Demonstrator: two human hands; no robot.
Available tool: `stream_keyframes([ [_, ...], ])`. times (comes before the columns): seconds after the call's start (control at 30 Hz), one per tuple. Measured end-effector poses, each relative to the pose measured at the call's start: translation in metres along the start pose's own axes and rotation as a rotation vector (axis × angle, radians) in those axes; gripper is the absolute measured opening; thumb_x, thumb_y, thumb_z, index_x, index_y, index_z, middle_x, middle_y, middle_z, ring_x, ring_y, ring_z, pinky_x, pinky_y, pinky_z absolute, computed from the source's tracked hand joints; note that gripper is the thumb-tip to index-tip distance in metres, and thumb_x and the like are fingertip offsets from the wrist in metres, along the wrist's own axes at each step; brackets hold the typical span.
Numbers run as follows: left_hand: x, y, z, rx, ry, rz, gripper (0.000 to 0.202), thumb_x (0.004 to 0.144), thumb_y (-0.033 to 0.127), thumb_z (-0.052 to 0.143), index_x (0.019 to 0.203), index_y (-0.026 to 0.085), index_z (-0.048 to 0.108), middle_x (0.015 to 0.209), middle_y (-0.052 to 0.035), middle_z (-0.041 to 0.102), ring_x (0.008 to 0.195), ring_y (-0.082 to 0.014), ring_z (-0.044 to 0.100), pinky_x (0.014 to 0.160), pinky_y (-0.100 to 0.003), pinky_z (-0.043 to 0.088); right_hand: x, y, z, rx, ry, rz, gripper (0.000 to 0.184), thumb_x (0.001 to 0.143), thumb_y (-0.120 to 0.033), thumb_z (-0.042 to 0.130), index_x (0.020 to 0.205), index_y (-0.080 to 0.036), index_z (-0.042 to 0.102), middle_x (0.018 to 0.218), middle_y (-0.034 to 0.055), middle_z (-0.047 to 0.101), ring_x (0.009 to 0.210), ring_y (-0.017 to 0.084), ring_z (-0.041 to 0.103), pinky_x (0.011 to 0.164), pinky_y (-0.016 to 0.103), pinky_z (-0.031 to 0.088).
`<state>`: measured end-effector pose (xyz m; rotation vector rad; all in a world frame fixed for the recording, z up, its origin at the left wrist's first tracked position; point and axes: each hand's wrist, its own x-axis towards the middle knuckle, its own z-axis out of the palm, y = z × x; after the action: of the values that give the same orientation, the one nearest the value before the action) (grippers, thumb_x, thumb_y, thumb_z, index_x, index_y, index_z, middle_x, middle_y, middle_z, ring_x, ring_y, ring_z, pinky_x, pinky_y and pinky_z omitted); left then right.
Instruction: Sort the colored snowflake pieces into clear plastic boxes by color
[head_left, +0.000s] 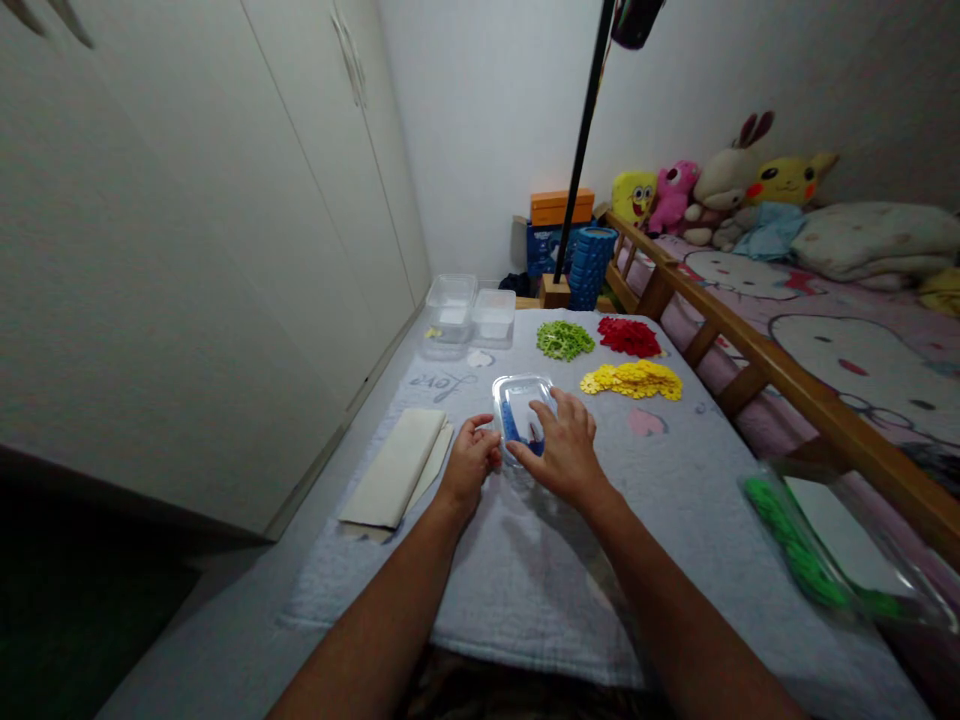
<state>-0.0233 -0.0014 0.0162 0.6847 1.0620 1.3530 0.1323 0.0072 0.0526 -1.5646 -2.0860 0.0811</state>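
Observation:
A small clear plastic box with blue pieces inside sits on the pale grey cloth in front of me. My left hand grips the box's near left corner with curled fingers. My right hand lies over the box's near right side, fingers bent down onto its rim and into it. Behind the box lie three heaps of small flat pieces: green, red and yellow.
Two empty clear boxes stand at the cloth's far left. Folded cream paper lies to my left. A clear lid or tray with green pieces is at the right edge. A wooden bed rail, black pole and white wardrobe hem the space.

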Motion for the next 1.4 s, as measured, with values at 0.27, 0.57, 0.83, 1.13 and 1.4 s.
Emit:
stream_keyframes([
  [0.27,-0.001,0.003,0.001,0.012,0.044,0.03,0.052,0.066,0.033,0.074,0.111,0.018,0.052,0.071,0.0054,0.059,0.053,-0.0072,0.048,0.054,-0.02,0.036,-0.002,-0.02,-0.001,-0.179,-0.22,0.062,0.062,0.086,-0.06,0.059,0.136,-0.023,0.058,0.153,0.0207,0.041,0.14,0.044,0.032,0.108,0.059,0.03],
  [0.57,-0.001,-0.002,0.0,0.122,-0.021,0.077,0.046,0.07,0.033,0.071,0.11,0.018,0.053,0.069,0.0067,0.056,0.052,-0.0075,0.046,0.052,-0.021,0.036,-0.009,0.021,-0.027,-0.164,-0.284,0.027,0.054,0.082,-0.048,0.066,0.131,-0.026,0.062,0.151,0.0165,0.046,0.14,0.041,0.035,0.106,0.057,0.035],
  [0.83,-0.007,0.002,0.012,0.318,-0.028,0.035,0.042,0.071,0.035,0.072,0.107,0.019,0.058,0.082,0.0014,0.056,0.062,-0.0099,0.053,0.055,-0.022,0.042,-0.012,0.071,-0.03,0.044,-0.102,0.008,0.06,0.083,-0.054,0.065,0.134,-0.023,0.06,0.148,0.0168,0.05,0.136,0.036,0.044,0.11,0.056,0.035],
  [1.13,0.026,0.01,0.032,0.597,0.073,0.084,0.068,0.07,0.034,0.078,0.129,0.019,0.049,0.121,-0.0123,0.056,0.082,-0.0148,0.061,0.066,-0.026,0.049,-0.009,0.094,-0.015,0.261,0.034,0.144,0.041,0.088,-0.041,0.055,0.115,-0.014,0.068,0.113,0.0167,0.068,0.102,0.028,0.064,0.095,0.044,0.05],
  [1.4,0.058,-0.001,0.038,0.556,0.203,0.2,0.042,0.073,0.037,0.075,0.107,0.017,0.063,0.086,-0.0032,0.063,0.07,-0.0148,0.061,0.063,-0.026,0.047,0.003,0.088,-0.008,0.318,0.082,0.189,0.039,0.084,-0.038,0.054,0.11,-0.013,0.068,0.109,0.0161,0.068,0.092,0.026,0.064,0.088,0.041,0.051],
])
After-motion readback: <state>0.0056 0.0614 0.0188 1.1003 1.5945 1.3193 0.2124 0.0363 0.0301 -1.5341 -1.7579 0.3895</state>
